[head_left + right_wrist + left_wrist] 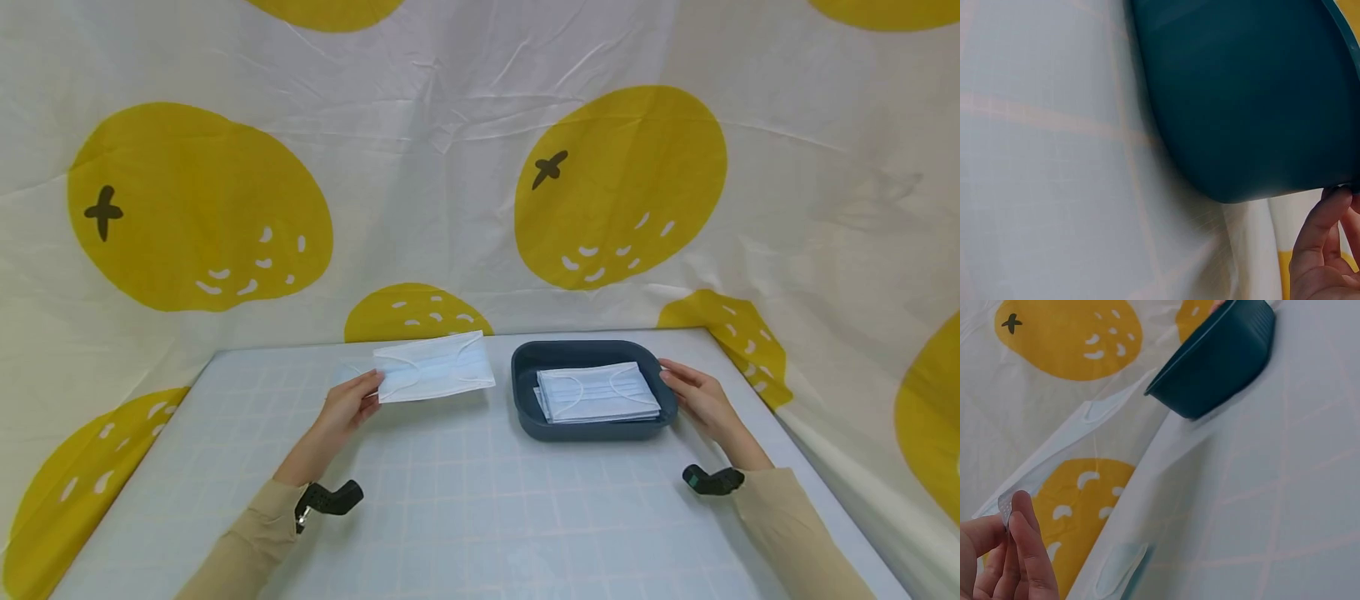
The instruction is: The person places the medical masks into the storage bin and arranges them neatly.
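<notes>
My left hand [351, 402] pinches a pale blue face mask [435, 367] by its left end, thumb against fingers. The mask hangs above the table, to the left of a dark blue-green plastic basin [592, 431]. Inside the basin lies a stack of folded-flat face masks [597, 392] with white ear loops on top. On the basin's right side my right hand [701, 400] grips the rim, and the right wrist view has its thumb [1329, 215] right at that edge. Below the left hand, another mask [1119, 572] lies on the table in the left wrist view.
The table [480, 517] has a pale cover with a faint grid. Behind it and along its sides hangs a white cloth [435, 192] printed with large yellow fruit shapes. Black wrist cameras [333, 498] sit on both wrists, over beige sleeves [247, 533].
</notes>
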`<state>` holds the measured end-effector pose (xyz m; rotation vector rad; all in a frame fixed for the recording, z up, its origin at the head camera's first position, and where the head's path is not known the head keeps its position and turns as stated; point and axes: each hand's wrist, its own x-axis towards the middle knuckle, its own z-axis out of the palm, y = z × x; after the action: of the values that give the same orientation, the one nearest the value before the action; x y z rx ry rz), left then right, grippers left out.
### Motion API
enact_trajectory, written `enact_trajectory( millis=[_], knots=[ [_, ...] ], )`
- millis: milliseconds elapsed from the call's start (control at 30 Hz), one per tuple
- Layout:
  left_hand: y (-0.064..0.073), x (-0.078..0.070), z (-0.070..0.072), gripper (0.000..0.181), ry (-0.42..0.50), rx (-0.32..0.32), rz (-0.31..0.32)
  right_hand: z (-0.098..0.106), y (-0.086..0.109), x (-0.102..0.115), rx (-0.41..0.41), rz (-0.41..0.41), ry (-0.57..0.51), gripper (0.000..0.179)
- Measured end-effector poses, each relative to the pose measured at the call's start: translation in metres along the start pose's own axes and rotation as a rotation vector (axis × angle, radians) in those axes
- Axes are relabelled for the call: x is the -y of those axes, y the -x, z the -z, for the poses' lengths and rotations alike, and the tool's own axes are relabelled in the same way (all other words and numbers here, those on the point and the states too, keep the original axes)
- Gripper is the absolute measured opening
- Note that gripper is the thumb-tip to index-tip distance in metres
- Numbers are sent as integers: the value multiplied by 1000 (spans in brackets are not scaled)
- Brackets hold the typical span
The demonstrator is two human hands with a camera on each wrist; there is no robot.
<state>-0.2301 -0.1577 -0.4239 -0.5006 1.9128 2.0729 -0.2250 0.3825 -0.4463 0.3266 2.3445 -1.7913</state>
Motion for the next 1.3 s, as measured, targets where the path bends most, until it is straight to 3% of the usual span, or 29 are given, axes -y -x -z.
enact_trajectory(
  millis=[633, 900, 1300],
  knots=[
    [-15, -6, -52, 52, 0, 55, -11, 0, -3, 0, -12, 5, 18, 64],
    [-19, -9, -71, 50, -16, 126, -43, 1, -4, 1, -17, -4, 34, 64],
    [-17, -1, -103, 44, -8, 237, -68, 0, 0, -1, -19, -2, 26, 64]
  ],
)
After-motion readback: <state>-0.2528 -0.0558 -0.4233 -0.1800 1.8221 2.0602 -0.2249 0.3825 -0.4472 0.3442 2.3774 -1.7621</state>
